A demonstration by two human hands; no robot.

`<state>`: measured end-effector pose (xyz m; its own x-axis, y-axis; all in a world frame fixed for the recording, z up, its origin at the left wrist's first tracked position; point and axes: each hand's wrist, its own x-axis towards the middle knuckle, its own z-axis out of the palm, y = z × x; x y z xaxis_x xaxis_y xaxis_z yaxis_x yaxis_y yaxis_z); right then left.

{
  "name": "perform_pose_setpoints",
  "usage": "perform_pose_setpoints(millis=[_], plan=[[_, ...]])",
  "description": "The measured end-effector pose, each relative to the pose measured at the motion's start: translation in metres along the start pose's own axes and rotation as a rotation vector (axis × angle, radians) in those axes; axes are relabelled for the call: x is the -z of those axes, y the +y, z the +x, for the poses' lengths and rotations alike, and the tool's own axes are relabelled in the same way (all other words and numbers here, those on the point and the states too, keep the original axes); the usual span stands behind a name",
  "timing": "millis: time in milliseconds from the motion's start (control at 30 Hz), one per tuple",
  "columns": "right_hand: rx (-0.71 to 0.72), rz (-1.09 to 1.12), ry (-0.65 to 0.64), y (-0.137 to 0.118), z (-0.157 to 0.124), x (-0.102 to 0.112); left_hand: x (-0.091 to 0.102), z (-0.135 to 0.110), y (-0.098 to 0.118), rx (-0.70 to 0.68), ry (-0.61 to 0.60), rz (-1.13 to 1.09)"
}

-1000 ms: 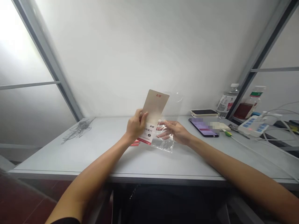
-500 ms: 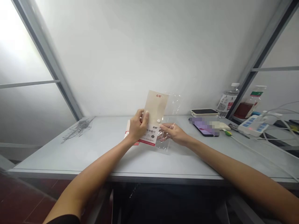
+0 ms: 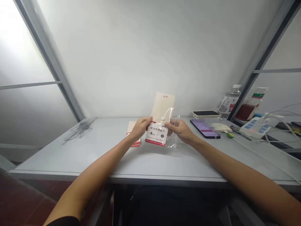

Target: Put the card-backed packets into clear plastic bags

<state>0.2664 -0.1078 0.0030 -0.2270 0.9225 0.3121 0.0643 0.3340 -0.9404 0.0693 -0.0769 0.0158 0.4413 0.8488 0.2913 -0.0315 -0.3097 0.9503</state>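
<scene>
Two bare forearms reaching in from the bottom edge toward the lower centre of the frame. Left hand point(image 3: 141, 128) closed on the left edge of a tall cream-and-white paper card with a red lower border and Chinese print point(image 3: 160, 121), fingers point(image 3: 147, 121) clenched in a firm pinch, card standing upright just past the fingertips. Right hand point(image 3: 181, 131) just beside it, fingers point(image 3: 170, 123) grasping a crinkled clear plastic bag point(image 3: 172, 140) against the right side of the card. Glossy film overlapping the card's right part; how far the card sits inside the bag, impossible to tell.

Under the left hand, a small stack of similar cream-and-red cards point(image 3: 134, 134) flat on a pale grey tabletop point(image 3: 105, 157). Farther right, a smartphone with a purple screen point(image 3: 204, 128), partly blurred, and a small yellow-green plug point(image 3: 229, 135) on a white cable. Behind them, a flat black-topped device on a cream base point(image 3: 206, 113). Toward the upper right, a clear plastic water bottle point(image 3: 229, 102), a bottle of dark red liquid point(image 3: 249, 108) and a white power strip point(image 3: 252, 127). At the far left of the tabletop, a faint grey tangle of thin lines point(image 3: 78, 135). Beyond everything, a sloping white wall point(image 3: 141, 56) between grey metal frame bars point(image 3: 44, 59).
</scene>
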Motion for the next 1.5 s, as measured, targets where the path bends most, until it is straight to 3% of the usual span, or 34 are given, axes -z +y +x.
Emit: perform_pose_setpoints(millis=[133, 300, 600, 700, 900, 1200, 1500], plan=[[-0.004, -0.006, 0.011, -0.001, 0.002, 0.010, 0.007, 0.002, 0.004, 0.046, -0.178, -0.024], [-0.024, -0.009, -0.007, 0.000, 0.002, 0.010, 0.010, 0.002, 0.003, 0.119, -0.275, 0.051], [-0.059, -0.039, -0.095, 0.004, 0.001, 0.005, 0.003, 0.002, 0.000, 0.135, -0.058, 0.154], [-0.060, -0.060, -0.094, 0.005, 0.000, 0.004, 0.001, -0.001, 0.002, 0.108, -0.083, 0.118], [-0.050, -0.030, -0.032, 0.008, 0.002, 0.005, 0.001, -0.003, 0.004, 0.099, -0.255, 0.117], [-0.065, -0.076, -0.088, 0.011, 0.004, 0.005, 0.003, 0.002, 0.001, 0.173, -0.105, 0.214], [-0.091, -0.096, -0.119, 0.004, 0.001, 0.001, 0.002, 0.000, 0.004, 0.145, -0.008, 0.230]])
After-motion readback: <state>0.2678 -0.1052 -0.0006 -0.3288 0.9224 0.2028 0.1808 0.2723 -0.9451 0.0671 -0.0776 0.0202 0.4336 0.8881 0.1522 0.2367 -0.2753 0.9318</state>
